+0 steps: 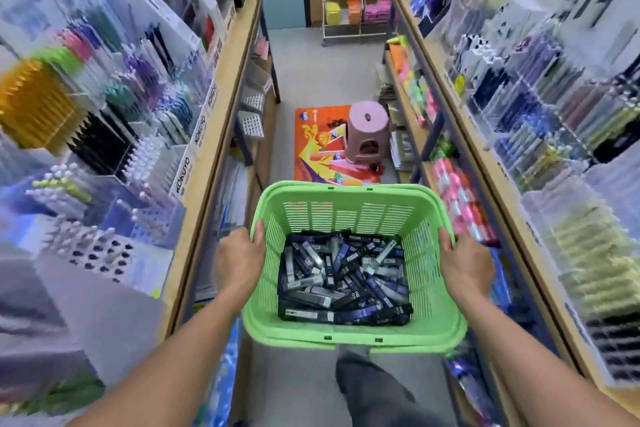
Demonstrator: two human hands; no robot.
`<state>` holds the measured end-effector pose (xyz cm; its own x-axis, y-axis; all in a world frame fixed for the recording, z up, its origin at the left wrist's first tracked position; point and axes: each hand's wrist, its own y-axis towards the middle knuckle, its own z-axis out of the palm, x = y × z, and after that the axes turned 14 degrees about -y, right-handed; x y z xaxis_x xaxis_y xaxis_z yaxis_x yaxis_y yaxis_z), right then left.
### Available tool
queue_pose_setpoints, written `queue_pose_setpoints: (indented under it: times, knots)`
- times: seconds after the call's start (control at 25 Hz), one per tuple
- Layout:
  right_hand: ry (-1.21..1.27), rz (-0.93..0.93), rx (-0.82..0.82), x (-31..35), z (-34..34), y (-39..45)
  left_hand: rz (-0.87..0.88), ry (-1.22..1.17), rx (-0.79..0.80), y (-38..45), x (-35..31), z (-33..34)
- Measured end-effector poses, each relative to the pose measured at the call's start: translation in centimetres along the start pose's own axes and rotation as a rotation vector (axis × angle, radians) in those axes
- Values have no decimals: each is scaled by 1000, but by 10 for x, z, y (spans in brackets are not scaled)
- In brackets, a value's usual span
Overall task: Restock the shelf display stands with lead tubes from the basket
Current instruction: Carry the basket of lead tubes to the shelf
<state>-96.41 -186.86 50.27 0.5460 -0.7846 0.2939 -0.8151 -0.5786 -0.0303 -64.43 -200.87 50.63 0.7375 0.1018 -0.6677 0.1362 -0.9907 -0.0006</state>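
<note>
Aisle floor (311, 73), grey, runs up the frame's centre between pen-filled shelves at left (214, 121) and right (460, 135); a pink stool (367, 132) stands on an orange mat (318, 149) mid-frame. Green basket (349, 204), lower centre, carries a heap of dark lead tubes (343, 284). Left hand (239, 260) and right hand (465, 263) each clamp a side rim. Shelf stock at both edges is blurred; labels are mostly unreadable.
</note>
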Motion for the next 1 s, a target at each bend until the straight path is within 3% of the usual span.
queue_pose_setpoints:
  times: [0.68, 1.0]
  knots:
    - [-114, -38, 9, 335, 112, 433, -84, -11, -28, 480, -137, 158]
    - [-187, -242, 59, 463, 168, 610, -253, -11, -126, 620, -174, 219]
